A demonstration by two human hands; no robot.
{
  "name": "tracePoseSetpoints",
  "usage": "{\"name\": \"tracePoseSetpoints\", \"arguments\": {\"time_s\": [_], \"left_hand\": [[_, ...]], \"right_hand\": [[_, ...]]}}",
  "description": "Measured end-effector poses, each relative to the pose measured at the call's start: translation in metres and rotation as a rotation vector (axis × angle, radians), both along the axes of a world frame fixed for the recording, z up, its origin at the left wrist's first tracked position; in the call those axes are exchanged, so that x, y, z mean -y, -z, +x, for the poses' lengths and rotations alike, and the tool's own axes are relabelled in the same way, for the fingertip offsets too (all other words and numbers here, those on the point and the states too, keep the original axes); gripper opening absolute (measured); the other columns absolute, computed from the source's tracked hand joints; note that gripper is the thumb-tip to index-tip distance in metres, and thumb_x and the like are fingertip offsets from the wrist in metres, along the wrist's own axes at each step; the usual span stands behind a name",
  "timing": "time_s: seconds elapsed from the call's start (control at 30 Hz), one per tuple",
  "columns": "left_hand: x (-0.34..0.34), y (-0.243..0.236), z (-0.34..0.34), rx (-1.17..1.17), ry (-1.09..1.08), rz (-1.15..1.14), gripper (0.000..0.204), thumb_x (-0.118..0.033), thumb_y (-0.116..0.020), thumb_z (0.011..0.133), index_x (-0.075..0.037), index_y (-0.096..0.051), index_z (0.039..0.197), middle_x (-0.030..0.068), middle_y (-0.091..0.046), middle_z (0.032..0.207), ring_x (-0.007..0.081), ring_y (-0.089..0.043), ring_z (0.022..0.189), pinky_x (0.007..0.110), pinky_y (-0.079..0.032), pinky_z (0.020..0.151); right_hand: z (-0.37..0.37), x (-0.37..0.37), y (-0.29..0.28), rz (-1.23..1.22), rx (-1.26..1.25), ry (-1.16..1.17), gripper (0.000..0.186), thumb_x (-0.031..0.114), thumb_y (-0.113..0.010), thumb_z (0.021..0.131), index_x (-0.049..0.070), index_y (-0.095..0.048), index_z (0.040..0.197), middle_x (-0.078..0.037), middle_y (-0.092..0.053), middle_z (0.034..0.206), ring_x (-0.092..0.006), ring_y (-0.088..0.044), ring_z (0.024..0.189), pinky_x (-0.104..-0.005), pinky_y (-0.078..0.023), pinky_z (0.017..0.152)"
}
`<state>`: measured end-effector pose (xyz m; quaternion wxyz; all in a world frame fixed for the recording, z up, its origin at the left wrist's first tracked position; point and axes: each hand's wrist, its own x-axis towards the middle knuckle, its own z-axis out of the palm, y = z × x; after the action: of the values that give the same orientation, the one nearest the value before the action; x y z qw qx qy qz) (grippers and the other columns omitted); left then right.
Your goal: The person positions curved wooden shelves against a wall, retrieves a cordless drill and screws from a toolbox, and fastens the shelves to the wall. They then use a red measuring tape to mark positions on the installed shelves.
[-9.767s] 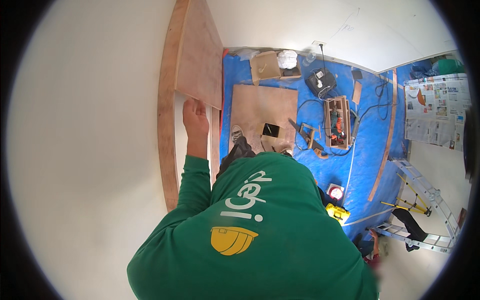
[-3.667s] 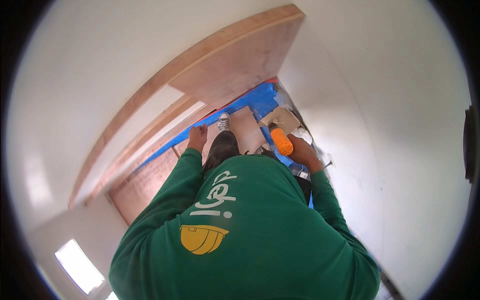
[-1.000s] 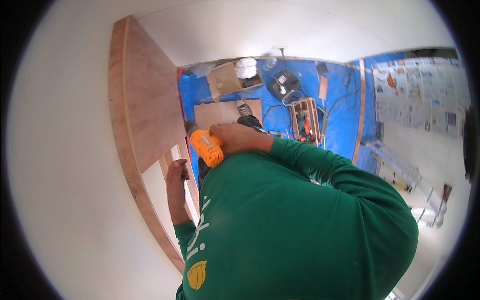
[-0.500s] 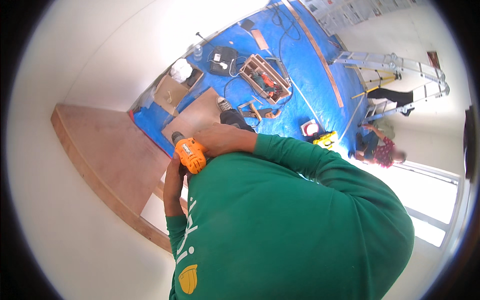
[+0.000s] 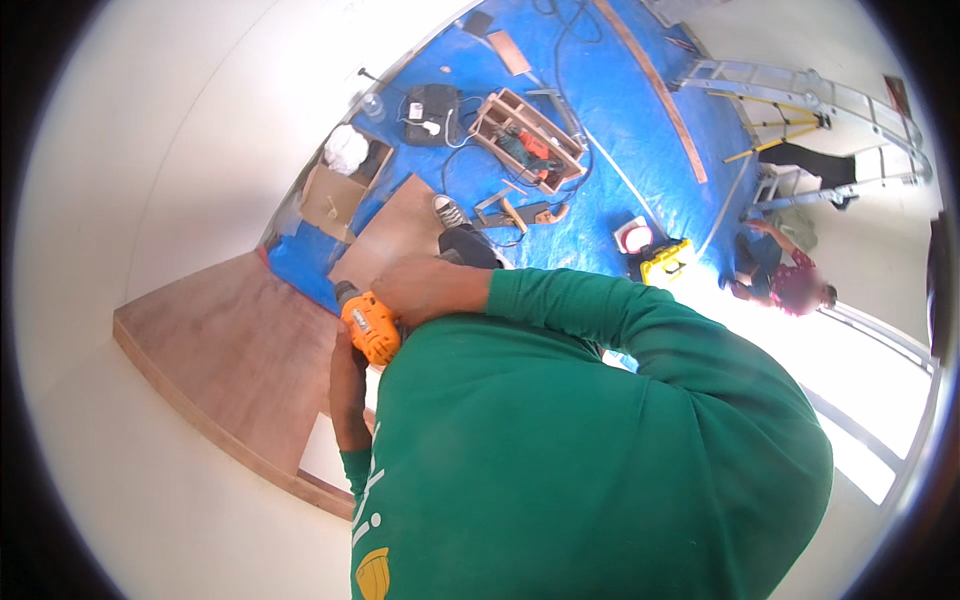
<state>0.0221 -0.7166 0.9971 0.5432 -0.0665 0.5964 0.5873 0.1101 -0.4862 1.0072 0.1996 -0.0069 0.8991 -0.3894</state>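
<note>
An orange power drill (image 5: 372, 328) is held close against my green-shirted front, its dark chuck pointing up and left. My right hand (image 5: 430, 288) is closed around it from the right. Along the drill's lower left side lies my left hand (image 5: 347, 362), closed against the drill body, with most of its fingers hidden. To the left of both hands stretches a reddish-brown wooden panel (image 5: 225, 345) with a thick edge. Beyond the drill, a flat wooden board (image 5: 390, 232) lies near my sneaker (image 5: 450, 212).
Blue sheeting (image 5: 620, 130) covers the floor. On it are a wooden toolbox (image 5: 530, 140), a handsaw (image 5: 535, 214), a black case (image 5: 432, 112), a cardboard box (image 5: 330, 200) and a yellow case (image 5: 668, 262). At right stand an aluminium ladder (image 5: 800, 82) and a co-worker (image 5: 790, 280).
The drill and both hands have shifted slightly left and down in the picture. My view has turned a little, moving the floor items and ladder. Both hands keep their hold.
</note>
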Motion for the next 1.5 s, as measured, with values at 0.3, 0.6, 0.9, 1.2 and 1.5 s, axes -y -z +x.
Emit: {"name": "tracePoseSetpoints", "arguments": {"time_s": [0.3, 0.6, 0.9, 1.2, 1.5], "left_hand": [[-0.012, 0.029, 0.033, -0.337, 0.189, -0.290, 0.055, -0.052, -0.055, 0.111, -0.002, -0.071, 0.127, 0.0032, -0.066, 0.100, 0.0118, -0.059, 0.083, 0.027, -0.049, 0.076], [0.125, 0.062, 0.098, -0.321, -0.031, -0.369, 0.041, -0.040, -0.060, 0.110, -0.002, -0.072, 0.122, 0.0030, -0.067, 0.094, 0.0113, -0.059, 0.078, 0.028, -0.051, 0.073], [0.222, 0.114, 0.122, -0.252, -0.172, -0.340, 0.042, -0.039, -0.063, 0.108, -0.002, -0.071, 0.124, 0.0042, -0.067, 0.097, 0.0126, -0.064, 0.078, 0.029, -0.053, 0.070], [0.198, 0.098, 0.094, -0.356, -0.081, -0.179, 0.032, -0.019, -0.059, 0.107, -0.002, -0.065, 0.134, 0.0064, -0.072, 0.108, 0.0146, -0.066, 0.093, 0.031, -0.056, 0.086], [0.159, 0.094, 0.130, -0.543, -0.023, -0.323, 0.034, -0.011, -0.054, 0.100, -0.001, -0.069, 0.129, 0.0218, -0.075, 0.116, 0.0354, -0.072, 0.109, 0.043, -0.054, 0.097]], "right_hand": [[0.020, -0.113, 0.050, 0.160, 0.153, -0.089, 0.033, 0.020, -0.077, 0.083, 0.003, -0.073, 0.112, -0.020, -0.077, 0.103, -0.0394, -0.076, 0.097, -0.0493, -0.060, 0.082], [0.105, -0.139, 0.054, 0.494, 0.310, 0.218, 0.028, 0.019, -0.071, 0.084, 0.004, -0.072, 0.107, -0.024, -0.075, 0.107, -0.0435, -0.073, 0.106, -0.0541, -0.056, 0.089], [0.172, -0.056, 0.044, 0.415, 0.191, 0.307, 0.035, 0.026, -0.073, 0.081, 0.002, -0.070, 0.106, -0.025, -0.074, 0.100, -0.0454, -0.072, 0.098, -0.0548, -0.057, 0.086], [0.124, 0.003, 0.004, 0.250, 0.118, 0.152, 0.034, 0.031, -0.071, 0.091, 0.003, -0.066, 0.109, -0.025, -0.072, 0.108, -0.0449, -0.068, 0.108, -0.0551, -0.053, 0.089], [0.066, 0.004, -0.016, 0.349, 0.256, -0.188, 0.041, 0.036, -0.075, 0.091, 0.000, -0.064, 0.107, -0.028, -0.073, 0.105, -0.0481, -0.069, 0.102, -0.0567, -0.053, 0.086]]}}
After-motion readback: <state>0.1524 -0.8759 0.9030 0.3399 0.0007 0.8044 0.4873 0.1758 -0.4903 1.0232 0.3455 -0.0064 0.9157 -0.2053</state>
